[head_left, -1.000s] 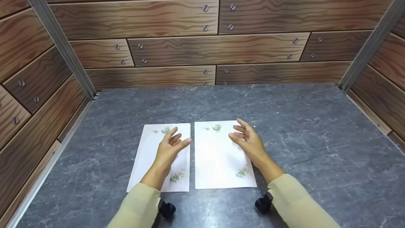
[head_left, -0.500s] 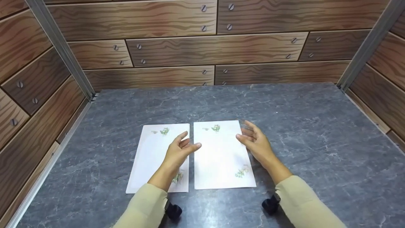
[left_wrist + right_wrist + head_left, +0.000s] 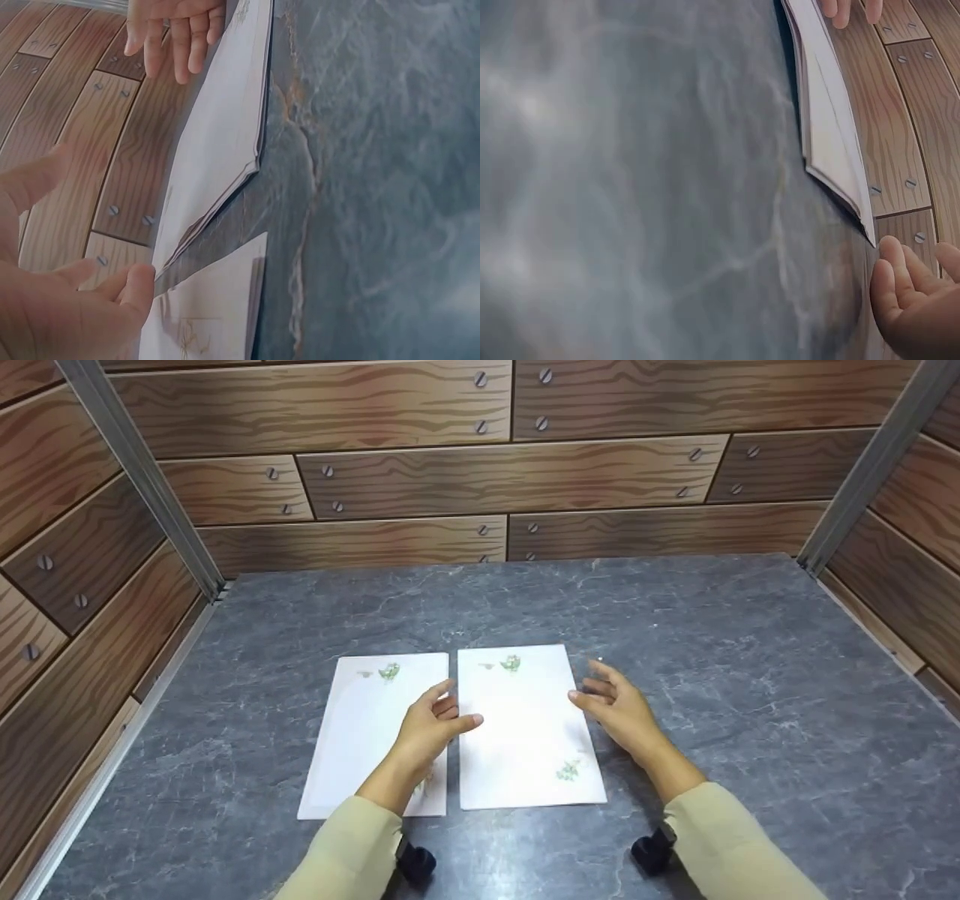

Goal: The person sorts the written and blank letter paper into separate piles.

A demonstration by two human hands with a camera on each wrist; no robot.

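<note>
Two white stacks of paper with small green floral prints lie side by side, a narrow gap between them: the left stack [image 3: 375, 727] and the right stack [image 3: 517, 727]. Their edges show several thin layers in the wrist views. My left hand [image 3: 429, 731] is over the left stack's right edge and covers its lower print, thumb reaching across the gap onto the right stack in the head view. Beside the right stack's right edge is my right hand [image 3: 624, 721], thumb tip at that edge. Both hands have relaxed, slightly bent fingers and hold nothing.
The papers lie on a dark grey marbled table [image 3: 720, 675]. Wood-patterned panels [image 3: 420, 480] wall it at the back and sides, with grey metal posts [image 3: 142, 472] at the back corners. A black wrist camera [image 3: 416, 864] hangs under the left sleeve.
Both hands have moved rightward and a little toward the near side. The left hand went from over the left stack to the gap; the right hand moved off the right stack. The papers stayed put.
</note>
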